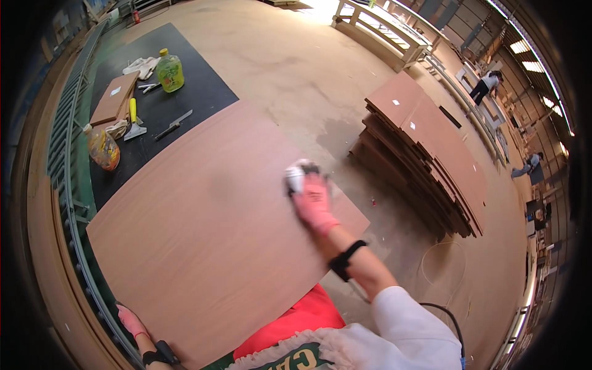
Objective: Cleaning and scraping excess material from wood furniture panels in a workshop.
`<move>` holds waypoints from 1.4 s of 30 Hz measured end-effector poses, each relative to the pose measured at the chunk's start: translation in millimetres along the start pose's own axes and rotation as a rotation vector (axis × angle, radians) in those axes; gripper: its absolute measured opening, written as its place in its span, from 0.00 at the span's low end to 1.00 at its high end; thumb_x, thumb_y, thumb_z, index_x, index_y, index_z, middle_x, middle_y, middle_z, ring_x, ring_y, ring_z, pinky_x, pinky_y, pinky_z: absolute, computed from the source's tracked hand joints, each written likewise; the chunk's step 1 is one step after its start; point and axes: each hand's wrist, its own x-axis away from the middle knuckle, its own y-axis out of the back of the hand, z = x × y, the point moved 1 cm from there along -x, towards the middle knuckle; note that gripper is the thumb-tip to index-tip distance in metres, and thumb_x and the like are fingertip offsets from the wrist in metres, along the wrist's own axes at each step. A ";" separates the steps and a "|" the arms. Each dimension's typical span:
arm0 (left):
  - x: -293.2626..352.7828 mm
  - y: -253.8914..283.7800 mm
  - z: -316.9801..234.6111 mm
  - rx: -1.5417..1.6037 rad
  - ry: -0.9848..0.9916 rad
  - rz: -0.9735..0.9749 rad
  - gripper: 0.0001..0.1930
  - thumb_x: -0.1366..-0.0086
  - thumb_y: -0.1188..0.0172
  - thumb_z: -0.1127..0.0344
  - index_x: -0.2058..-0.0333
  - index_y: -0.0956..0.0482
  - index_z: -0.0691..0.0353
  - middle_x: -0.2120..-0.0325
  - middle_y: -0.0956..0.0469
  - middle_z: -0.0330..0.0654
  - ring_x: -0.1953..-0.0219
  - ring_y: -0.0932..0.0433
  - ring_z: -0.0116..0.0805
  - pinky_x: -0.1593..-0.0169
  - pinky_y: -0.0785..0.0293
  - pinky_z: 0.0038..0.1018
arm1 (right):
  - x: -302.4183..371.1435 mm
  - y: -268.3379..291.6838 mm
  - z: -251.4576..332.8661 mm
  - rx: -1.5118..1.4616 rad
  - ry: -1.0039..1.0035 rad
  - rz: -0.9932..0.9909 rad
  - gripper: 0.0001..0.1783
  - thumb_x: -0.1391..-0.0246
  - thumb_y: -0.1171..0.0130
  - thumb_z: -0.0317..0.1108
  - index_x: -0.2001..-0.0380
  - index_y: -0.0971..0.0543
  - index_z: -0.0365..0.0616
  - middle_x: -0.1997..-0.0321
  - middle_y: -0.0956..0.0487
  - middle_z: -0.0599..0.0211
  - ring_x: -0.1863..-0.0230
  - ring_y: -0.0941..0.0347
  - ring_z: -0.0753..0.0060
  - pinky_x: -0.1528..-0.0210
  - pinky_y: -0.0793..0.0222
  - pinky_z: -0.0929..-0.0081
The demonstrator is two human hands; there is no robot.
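One brown panel covered the near end of the black surface; the right hand gripped a white wad near the panel's far-right edge, rubbing apparently under way, completed share indeterminable; the left hand lay at its left edge, grasp unclear

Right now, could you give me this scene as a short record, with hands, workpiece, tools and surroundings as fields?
Right hand: pink-gloved, holding blurred white cloth on panel
Left hand: pink-gloved, at panel's lower-left edge
Workpiece: brown wooden panel
Tools: yellow-handled scraper, black-handled knife
Bottles: green-liquid bottle, orange-labelled bottle
Right side: stacked brown panels
Background: two people
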 end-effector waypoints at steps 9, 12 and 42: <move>22.4 10.8 -25.4 0.066 0.080 -0.007 0.30 0.34 0.66 0.49 0.64 0.26 0.75 0.67 0.26 0.62 0.61 0.28 0.57 0.58 0.32 0.40 | 220.9 -44.4 339.2 -1.056 1.178 0.486 0.22 0.64 0.43 0.29 0.60 0.30 0.36 0.56 0.32 0.51 0.46 0.41 0.51 0.39 0.50 0.62; 13.0 1.2 7.2 0.082 0.138 0.027 0.30 0.34 0.65 0.49 0.64 0.26 0.75 0.67 0.26 0.61 0.61 0.28 0.57 0.58 0.32 0.40 | 167.8 -56.5 331.4 -1.161 0.904 0.569 0.20 0.63 0.44 0.29 0.61 0.30 0.36 0.57 0.32 0.51 0.48 0.39 0.51 0.41 0.48 0.62; 32.3 23.1 -49.8 -0.057 0.071 -0.085 0.26 0.34 0.66 0.53 0.66 0.25 0.70 0.65 0.25 0.57 0.62 0.27 0.53 0.60 0.31 0.40 | -84.4 -45.9 -8.3 0.257 0.069 0.297 0.35 0.50 0.48 0.44 0.43 0.43 0.35 0.39 0.44 0.49 0.36 0.52 0.50 0.35 0.63 0.53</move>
